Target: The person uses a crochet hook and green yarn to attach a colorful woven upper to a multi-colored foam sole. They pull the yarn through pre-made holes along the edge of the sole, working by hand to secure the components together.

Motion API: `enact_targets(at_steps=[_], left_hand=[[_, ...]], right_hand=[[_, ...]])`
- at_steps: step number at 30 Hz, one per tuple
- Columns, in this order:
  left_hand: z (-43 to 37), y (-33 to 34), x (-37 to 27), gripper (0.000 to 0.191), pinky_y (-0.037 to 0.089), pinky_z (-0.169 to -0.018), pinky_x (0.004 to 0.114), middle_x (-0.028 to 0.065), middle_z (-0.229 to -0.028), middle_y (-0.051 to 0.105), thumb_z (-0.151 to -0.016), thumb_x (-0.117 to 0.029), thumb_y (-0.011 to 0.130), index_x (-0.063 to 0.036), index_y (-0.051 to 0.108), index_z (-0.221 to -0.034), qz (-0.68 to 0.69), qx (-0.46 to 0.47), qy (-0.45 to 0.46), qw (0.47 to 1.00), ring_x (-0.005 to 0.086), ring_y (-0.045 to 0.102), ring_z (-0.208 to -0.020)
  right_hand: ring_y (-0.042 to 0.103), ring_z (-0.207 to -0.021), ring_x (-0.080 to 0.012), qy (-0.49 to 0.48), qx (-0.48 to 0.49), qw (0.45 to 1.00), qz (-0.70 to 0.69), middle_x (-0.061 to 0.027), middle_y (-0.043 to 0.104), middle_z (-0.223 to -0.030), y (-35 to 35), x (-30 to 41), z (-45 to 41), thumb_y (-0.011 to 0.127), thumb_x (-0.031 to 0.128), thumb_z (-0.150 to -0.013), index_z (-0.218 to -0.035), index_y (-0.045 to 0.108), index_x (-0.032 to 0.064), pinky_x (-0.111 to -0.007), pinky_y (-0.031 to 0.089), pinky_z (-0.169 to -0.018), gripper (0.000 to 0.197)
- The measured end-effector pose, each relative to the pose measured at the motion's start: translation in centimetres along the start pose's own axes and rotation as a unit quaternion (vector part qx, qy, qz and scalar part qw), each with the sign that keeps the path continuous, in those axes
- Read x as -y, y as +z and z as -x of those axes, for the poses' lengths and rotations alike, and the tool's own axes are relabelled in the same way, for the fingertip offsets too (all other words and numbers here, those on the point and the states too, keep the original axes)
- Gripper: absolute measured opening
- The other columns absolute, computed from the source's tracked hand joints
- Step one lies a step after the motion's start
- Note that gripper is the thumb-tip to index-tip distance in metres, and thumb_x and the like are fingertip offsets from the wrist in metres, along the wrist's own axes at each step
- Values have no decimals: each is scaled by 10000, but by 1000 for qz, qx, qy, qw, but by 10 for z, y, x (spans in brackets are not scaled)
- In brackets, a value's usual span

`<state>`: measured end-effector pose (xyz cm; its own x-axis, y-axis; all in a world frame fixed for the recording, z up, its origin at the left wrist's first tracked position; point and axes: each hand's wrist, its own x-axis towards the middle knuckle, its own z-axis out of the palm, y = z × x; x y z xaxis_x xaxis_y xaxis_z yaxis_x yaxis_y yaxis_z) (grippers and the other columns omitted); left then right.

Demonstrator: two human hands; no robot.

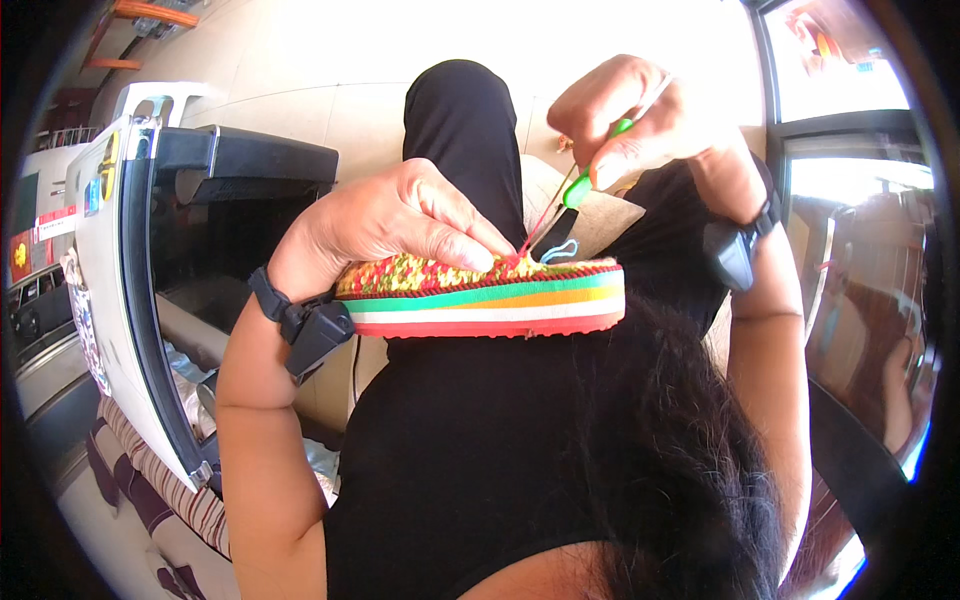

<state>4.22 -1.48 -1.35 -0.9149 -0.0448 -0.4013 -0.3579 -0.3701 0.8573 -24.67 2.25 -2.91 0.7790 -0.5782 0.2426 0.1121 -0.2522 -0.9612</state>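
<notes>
My left hand [409, 217] grips a crocheted slipper [480, 292] by its knitted upper, holding it sideways before my chest. The upper is red, yellow and green yarn; the thick sole is striped green, orange, white and red. In my right hand [630, 112] is a green-handled crochet hook [581, 187], whose metal shaft slants down to the upper's edge beside my left fingertips. A red yarn strand [536, 225] runs taut from the upper towards my right hand. A light blue yarn loop [561, 250] sticks up near the hook. The hook's tip is hidden.
A white-edged cabinet or appliance with a dark door seal [139, 300] stands at the left. Beyond it is a white plastic stool [161, 97]. To the right is a dark-framed glass door [847, 135]. Pale tiled floor [322, 45] lies ahead of my knees.
</notes>
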Motion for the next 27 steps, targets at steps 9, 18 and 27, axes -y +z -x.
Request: enact_targets(at_steps=[9, 18, 27], left_hand=[[-8, -1, -5, 291, 551, -787, 263, 195, -954, 760, -812, -63, 799, 93, 738, -1051, -41, 25, -11, 999, 157, 719, -827], [10, -1, 20, 474, 571, -835, 255, 178, -1029, 751, -930, -309, 602, 87, 693, -1173, 73, -168, 60, 981, 157, 738, -858], [-7, 19, 29, 329, 522, -906, 258, 147, -1092, 736, -965, -126, 613, 85, 675, -1210, -76, -266, 92, 957, 133, 684, -965]], right_hand=[[475, -658, -152, -1, 15, 975, -223, -48, 532, -692, 23, -50, -5, 732, 279, -909, -710, 590, 1, -323, 374, -627, 370], [560, -597, -130, 34, -331, 893, 301, -34, 617, -688, 63, 10, 8, 793, 295, -868, -768, 669, 27, -300, 452, -555, 312], [640, -882, -299, 86, -209, 809, 542, -80, 609, -853, 67, 14, -2, 786, 436, -732, -1149, 613, 94, -416, 518, -790, 566]])
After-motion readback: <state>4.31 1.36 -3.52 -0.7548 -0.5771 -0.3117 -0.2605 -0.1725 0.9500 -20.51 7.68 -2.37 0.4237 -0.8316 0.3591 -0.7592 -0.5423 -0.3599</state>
